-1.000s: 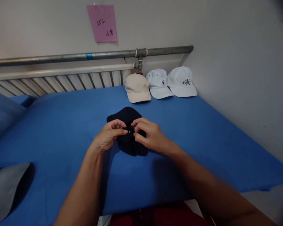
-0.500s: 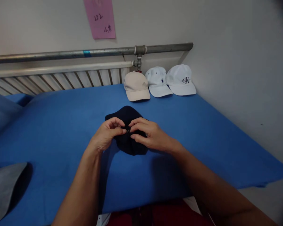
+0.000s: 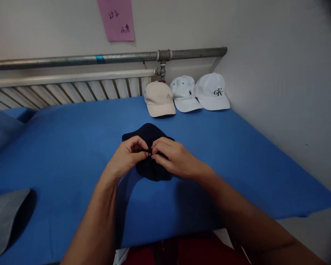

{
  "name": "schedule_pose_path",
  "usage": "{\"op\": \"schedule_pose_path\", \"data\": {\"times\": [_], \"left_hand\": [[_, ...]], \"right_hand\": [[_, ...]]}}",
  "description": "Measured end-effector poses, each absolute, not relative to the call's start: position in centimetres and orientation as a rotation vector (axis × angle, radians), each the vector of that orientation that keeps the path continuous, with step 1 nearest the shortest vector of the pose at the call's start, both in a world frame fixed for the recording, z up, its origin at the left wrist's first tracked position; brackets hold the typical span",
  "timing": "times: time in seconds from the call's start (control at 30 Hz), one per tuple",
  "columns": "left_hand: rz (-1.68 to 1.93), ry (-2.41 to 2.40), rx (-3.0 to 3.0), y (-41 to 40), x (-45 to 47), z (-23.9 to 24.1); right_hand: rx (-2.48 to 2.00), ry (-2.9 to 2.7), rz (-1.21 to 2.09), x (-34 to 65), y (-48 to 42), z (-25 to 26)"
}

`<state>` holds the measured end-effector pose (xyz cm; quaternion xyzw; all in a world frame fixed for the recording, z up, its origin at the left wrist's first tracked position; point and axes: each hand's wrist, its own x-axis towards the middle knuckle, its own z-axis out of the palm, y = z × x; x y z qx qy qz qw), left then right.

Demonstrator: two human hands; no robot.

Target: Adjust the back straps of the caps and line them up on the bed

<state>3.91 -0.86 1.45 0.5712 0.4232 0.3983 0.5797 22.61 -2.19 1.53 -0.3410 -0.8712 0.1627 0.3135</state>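
Observation:
A dark, nearly black baseball cap (image 3: 153,171) lies on the blue-covered table in front of me. My left hand (image 3: 126,156) pinches the cap near its middle, thumb and forefinger closed on the dark fabric. From the right, my right hand (image 3: 176,157) pinches at the same spot, its fingertips almost meeting the left ones. A tiny shiny metal piece (image 3: 150,155) glints between the fingertips; it looks like part of the strap's buckle, though the fingers cover most of it.
Behind the dark cap stand a beige cap (image 3: 160,99), a pale cap with a small logo (image 3: 185,95) and a white cap (image 3: 213,92). A grey cap brim (image 3: 7,221) shows at lower left. A radiator (image 3: 79,90) and pipe (image 3: 127,57) run along the back wall.
My fingertips have drawn slightly closer together at the metal piece. The dark cap stays in place, and the view has tilted down a little.

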Motion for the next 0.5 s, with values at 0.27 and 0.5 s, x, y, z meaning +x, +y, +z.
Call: {"op": "schedule_pose_path", "data": {"times": [0.27,0.5], "left_hand": [[0.914,0.986,1.356,-0.82,3.45,1.35],[0.95,0.918,1.268,-0.53,3.02,0.92]], "right_hand": [[-0.893,-2.201,0.621,22.73,-2.16,1.51],[-1.004,-1.86,1.155,23.32,-2.09,1.7]]}}
